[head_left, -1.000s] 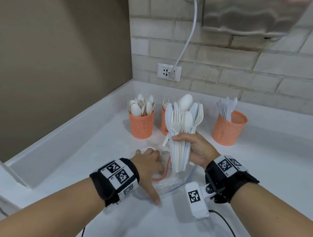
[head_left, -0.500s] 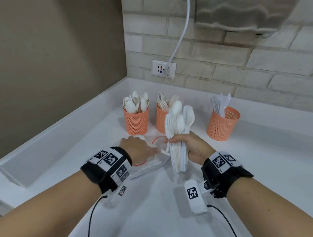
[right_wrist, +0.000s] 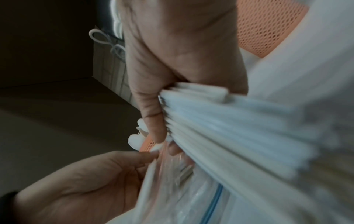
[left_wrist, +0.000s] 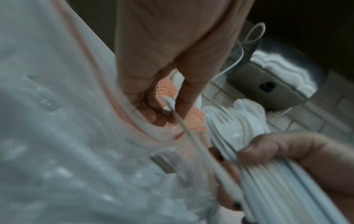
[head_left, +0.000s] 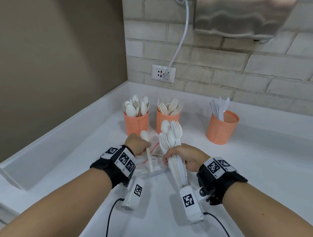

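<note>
My right hand point(head_left: 171, 155) grips a thick bundle of white plastic forks and spoons point(head_left: 170, 135), heads up and tilted left; the handles point(right_wrist: 229, 124) fan out past my palm. Just left of the bundle, my left hand point(head_left: 141, 146) pinches a single white spoon point(head_left: 148, 152) by its neck, bowl up. In the left wrist view the spoon point(left_wrist: 201, 150) runs between thumb and fingers point(left_wrist: 153, 115). A clear zip bag point(head_left: 156, 168) with a red seal strip lies on the white counter under both hands. Behind stand three orange mesh cups: spoons point(head_left: 136, 123), forks point(head_left: 167, 121), knives point(head_left: 222, 128).
The white counter point(head_left: 267, 169) meets a brick wall at the back and a raised ledge point(head_left: 60, 140) on the left. A wall socket point(head_left: 163, 73) with a white cable and a metal dryer point(head_left: 239, 14) hang above. Black cables trail from my wrists.
My left hand left the bag, reached the bundle and now holds one spoon drawn out to the left. My right hand lowered the bundle and tilted it left.
</note>
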Motion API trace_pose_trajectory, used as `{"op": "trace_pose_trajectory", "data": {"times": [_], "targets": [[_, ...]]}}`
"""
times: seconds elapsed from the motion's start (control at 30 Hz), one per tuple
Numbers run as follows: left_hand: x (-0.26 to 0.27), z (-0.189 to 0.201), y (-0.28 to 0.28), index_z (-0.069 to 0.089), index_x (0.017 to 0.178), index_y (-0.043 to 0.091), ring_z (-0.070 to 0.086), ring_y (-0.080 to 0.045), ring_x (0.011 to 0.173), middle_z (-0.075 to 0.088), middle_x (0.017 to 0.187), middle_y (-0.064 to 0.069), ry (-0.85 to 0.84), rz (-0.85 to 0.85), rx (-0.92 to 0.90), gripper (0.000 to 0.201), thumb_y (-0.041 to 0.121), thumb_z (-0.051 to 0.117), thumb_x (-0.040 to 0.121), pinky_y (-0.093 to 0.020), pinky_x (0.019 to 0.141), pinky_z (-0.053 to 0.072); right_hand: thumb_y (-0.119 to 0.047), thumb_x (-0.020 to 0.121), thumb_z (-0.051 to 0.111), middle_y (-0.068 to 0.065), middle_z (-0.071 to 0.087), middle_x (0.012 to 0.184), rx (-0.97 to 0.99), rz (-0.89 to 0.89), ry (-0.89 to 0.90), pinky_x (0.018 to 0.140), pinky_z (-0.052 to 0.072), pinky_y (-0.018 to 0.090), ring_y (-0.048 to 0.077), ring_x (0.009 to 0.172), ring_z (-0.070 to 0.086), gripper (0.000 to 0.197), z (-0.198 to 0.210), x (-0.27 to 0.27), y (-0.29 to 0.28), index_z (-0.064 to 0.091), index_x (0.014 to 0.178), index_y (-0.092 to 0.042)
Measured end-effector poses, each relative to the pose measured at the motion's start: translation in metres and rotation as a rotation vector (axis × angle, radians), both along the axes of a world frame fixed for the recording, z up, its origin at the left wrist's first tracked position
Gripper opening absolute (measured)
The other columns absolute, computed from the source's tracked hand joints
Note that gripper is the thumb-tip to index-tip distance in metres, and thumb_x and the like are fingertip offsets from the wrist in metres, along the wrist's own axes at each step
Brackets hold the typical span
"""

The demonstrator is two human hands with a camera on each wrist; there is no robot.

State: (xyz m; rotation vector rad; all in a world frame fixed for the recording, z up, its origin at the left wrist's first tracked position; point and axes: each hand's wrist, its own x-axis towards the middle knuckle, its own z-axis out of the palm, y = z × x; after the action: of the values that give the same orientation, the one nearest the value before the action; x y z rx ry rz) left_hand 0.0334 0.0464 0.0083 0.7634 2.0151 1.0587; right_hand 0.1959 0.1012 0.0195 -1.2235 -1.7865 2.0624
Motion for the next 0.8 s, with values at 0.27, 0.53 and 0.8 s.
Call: {"op": "trace_pose_trajectory", "data": {"times": [0.27,0.53,0.8], "targets": [[0.046,0.038,-0.013,0.054,0.121,0.010,0.066,-0.012,0.062,0.067,0.076,-0.001,-0.533,-0.110,0.444,0.040,0.035,0.029,0.102,-0.025,0.053,0.052,-0.008,0.088,0.057,0.006,0.061,0.065,-0.045,-0.052,0.441,0.061,0.055,0.027,0.017,0.059,0.061,0.007,0.028,-0.004,-0.008,0.064,0.086,-0.007],[0.077,0.039,-0.005,0.037,0.143,0.017,0.044,-0.018,0.133,0.048,0.142,-0.006,-0.577,-0.179,0.563,0.076,0.062,0.049,0.083,-0.039,0.114,0.030,-0.052,0.092,0.042,0.005,0.065,0.121,0.264,-0.188,0.332,0.096,0.049,0.031,0.018,0.113,0.062,0.052,0.033,-0.015,-0.017,0.054,0.127,-0.017],[0.084,0.040,0.000,0.045,0.135,0.021,0.053,-0.009,0.121,0.056,0.135,-0.002,-0.544,-0.214,0.630,0.046,0.038,0.046,0.093,-0.027,0.103,0.042,-0.066,0.089,0.020,0.003,0.067,0.118,0.233,-0.188,0.474,0.101,0.043,0.026,0.009,0.113,0.061,0.067,0.040,-0.009,-0.020,0.056,0.126,-0.024]]}}
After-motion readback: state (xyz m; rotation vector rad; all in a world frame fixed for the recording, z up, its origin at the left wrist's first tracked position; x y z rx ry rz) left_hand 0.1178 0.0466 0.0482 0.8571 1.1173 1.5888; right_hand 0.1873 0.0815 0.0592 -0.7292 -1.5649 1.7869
